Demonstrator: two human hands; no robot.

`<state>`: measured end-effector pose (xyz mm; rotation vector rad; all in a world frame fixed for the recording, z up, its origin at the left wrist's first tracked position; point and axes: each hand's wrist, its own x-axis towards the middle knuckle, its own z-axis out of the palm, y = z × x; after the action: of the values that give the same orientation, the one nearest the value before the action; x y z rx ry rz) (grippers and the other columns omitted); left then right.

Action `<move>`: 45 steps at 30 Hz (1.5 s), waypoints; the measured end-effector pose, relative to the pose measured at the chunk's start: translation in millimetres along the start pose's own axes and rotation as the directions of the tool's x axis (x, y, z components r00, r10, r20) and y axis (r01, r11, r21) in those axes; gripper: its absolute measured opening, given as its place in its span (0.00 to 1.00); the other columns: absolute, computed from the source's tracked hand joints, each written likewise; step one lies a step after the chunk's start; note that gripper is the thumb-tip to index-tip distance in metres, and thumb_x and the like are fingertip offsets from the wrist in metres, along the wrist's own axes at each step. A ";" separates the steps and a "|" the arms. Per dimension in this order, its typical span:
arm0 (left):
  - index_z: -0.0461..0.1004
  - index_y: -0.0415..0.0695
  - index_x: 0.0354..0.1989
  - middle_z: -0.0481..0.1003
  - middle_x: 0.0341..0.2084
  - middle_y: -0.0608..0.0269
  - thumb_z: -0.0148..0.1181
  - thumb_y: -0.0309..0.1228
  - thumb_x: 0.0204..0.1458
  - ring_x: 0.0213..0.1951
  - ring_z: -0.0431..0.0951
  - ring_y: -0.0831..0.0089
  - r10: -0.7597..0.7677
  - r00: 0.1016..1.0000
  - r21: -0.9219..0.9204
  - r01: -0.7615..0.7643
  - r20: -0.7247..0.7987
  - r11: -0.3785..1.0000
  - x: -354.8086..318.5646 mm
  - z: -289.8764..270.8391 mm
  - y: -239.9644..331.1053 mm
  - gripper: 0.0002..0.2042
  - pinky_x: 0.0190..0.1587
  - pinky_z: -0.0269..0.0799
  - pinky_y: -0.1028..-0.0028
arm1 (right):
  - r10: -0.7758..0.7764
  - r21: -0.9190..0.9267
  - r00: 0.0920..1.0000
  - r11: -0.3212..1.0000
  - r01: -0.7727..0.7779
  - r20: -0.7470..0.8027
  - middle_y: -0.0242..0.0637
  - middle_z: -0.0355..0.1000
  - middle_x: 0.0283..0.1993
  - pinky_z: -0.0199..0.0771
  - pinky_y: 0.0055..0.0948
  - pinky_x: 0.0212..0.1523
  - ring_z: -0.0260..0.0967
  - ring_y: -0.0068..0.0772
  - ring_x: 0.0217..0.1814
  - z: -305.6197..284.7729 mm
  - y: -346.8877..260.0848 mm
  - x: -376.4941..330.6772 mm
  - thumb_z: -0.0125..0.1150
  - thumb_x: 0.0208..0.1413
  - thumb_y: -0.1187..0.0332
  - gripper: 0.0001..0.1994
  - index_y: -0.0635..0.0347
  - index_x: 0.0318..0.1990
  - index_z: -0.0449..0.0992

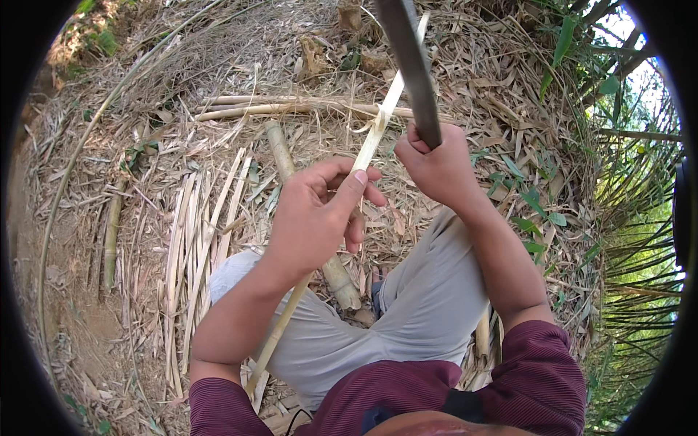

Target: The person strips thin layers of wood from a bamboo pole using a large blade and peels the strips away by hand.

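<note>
My left hand point(309, 218) pinches a pale split bamboo strip point(374, 138) between thumb and fingers, the other fingers loosely curled. The strip slants away up and to the right, with a thin curled shaving on its edge. Its lower part passes under my left forearm and comes out beside my left thigh. In my right fist point(441, 163) is a machete point(411, 69), its dark blade pointing away from me and running out of view at the top. The fist hides its handle. Blade and strip cross in view near the top; whether they touch, I cannot tell.
A round bamboo pole point(339, 280) lies between my legs, reaching forward. Several split strips point(190, 247) lie in a bundle at the left. Longer bamboo pieces point(269, 109) lie crosswise ahead on the leaf litter. Cut stumps point(314, 59) stand farther off; green plants grow at the right.
</note>
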<state>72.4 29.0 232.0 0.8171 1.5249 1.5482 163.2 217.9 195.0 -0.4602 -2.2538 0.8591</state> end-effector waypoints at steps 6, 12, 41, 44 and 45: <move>0.72 0.32 0.50 0.77 0.27 0.59 0.48 0.28 0.64 0.13 0.69 0.82 -0.057 0.991 -0.101 0.069 0.118 0.992 7.8 -12.4 1.3 0.13 0.15 0.66 0.81 | 0.366 0.699 0.882 0.546 -0.461 0.296 0.22 0.58 0.17 0.55 0.23 0.15 0.52 0.15 0.15 -10.7 -25.3 5.4 0.63 0.58 0.66 0.09 0.61 0.33 0.71; 0.71 0.30 0.51 0.75 0.25 0.62 0.47 0.30 0.65 0.15 0.68 0.82 -0.136 0.977 -0.148 0.161 0.167 0.976 16.9 -4.5 8.7 0.15 0.15 0.64 0.81 | 0.351 0.763 0.878 0.452 -0.463 0.325 0.20 0.49 0.17 0.49 0.20 0.14 0.45 0.14 0.14 -11.8 -20.7 7.4 0.60 0.61 0.66 0.09 0.57 0.37 0.67; 0.73 0.37 0.33 0.70 0.16 0.54 0.52 0.23 0.57 0.17 0.70 0.61 0.436 0.893 0.565 -0.303 -0.113 0.768 -11.4 18.0 -19.6 0.04 0.24 0.63 0.64 | -0.466 -0.243 0.876 0.842 0.481 0.122 0.37 0.67 0.20 0.69 0.40 0.21 0.70 0.44 0.20 6.1 -3.5 -7.2 0.53 0.50 0.29 0.34 0.57 0.22 0.72; 0.72 0.38 0.31 0.68 0.13 0.57 0.52 0.24 0.59 0.13 0.67 0.70 0.401 0.913 0.469 -0.321 -0.077 0.823 -20.9 23.3 -12.4 0.06 0.20 0.60 0.69 | -0.065 -0.125 0.998 0.990 0.066 0.010 0.39 0.64 0.18 0.69 0.43 0.24 0.68 0.46 0.20 1.0 18.1 19.9 0.45 0.57 0.30 0.36 0.59 0.22 0.71; 0.72 0.39 0.31 0.67 0.13 0.58 0.51 0.25 0.60 0.13 0.66 0.73 0.472 0.882 0.497 -0.410 0.002 0.765 -28.4 30.0 -14.7 0.06 0.19 0.59 0.70 | 0.066 -0.196 0.998 0.978 -0.065 -0.005 0.37 0.61 0.16 0.67 0.42 0.24 0.65 0.43 0.18 -16.3 34.1 37.4 0.39 0.59 0.30 0.37 0.58 0.21 0.69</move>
<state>113.6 17.9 221.7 1.4853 1.9550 1.5751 150.9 269.5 198.0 -0.6275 -2.3466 0.6712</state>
